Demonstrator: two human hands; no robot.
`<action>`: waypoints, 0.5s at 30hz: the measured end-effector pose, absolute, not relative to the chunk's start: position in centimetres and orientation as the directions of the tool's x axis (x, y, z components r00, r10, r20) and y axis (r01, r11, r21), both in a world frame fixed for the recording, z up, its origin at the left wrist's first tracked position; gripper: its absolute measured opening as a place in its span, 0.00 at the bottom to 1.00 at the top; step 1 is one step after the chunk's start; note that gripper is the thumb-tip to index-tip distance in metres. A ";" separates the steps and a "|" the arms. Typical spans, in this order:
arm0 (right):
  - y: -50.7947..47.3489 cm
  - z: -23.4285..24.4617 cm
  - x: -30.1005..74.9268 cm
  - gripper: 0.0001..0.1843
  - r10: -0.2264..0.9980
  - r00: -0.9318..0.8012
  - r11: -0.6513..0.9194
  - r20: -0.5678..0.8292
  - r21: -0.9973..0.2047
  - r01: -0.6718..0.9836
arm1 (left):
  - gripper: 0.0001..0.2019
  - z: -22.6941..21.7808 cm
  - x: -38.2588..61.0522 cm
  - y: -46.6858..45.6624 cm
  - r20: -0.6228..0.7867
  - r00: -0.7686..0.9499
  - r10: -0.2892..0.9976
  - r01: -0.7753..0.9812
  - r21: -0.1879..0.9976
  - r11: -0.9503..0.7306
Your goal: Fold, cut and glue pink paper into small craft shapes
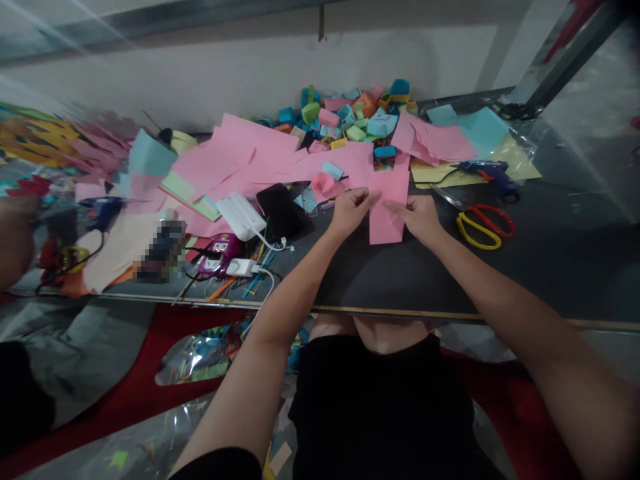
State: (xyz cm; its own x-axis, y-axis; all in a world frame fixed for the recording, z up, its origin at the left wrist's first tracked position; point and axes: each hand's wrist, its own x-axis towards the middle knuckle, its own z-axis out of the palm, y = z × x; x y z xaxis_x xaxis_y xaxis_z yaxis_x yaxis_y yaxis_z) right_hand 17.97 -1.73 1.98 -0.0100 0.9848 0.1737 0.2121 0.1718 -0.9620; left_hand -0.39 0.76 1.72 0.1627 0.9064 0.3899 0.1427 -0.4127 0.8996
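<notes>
Between my two hands is a long strip of pink paper [387,223], held upright over the dark table. My left hand [351,212] pinches its left edge with thumb and fingers. On the opposite edge my right hand [417,215] is closed, its thumb lying across the paper's face. Right of my right hand lie scissors [483,228] with one red and one yellow handle loop. A curled pink paper piece [325,185] rests just left of my left hand, near a flat light blue scrap [332,171].
Pink sheets [240,153] spread behind my hands, with a heap of folded coloured paper pieces [360,120] against the wall. A blue glue gun [493,177] lies at right, another glue gun [103,210] at left. White chargers [241,215], cables and a purple power strip [220,253] crowd the left front.
</notes>
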 end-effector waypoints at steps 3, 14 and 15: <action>-1.7 2.1 18.0 0.28 0.989 -0.020 0.150 0.148 -0.973 0.175 | 0.32 1.4 -0.5 0.9 0.401 0.117 0.909 0.170 0.893 -0.416; -1.4 1.9 18.1 0.24 0.997 -0.029 0.077 0.076 -0.996 0.050 | 0.34 -1.1 -1.1 2.6 0.283 0.271 0.920 0.175 0.926 -0.336; -1.3 1.9 18.1 0.25 0.998 -0.021 0.064 0.063 -0.997 0.033 | 0.34 -1.2 -1.0 2.6 0.286 0.292 0.912 0.192 0.917 -0.349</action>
State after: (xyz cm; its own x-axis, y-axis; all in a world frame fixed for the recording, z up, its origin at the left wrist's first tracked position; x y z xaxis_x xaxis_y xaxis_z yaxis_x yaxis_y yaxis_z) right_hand 18.11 -1.34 1.92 -0.0215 0.9978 0.0629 0.0325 0.0636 -0.9974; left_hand -1.03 2.56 -1.18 0.2921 0.9125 0.2864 0.1918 -0.3493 0.9172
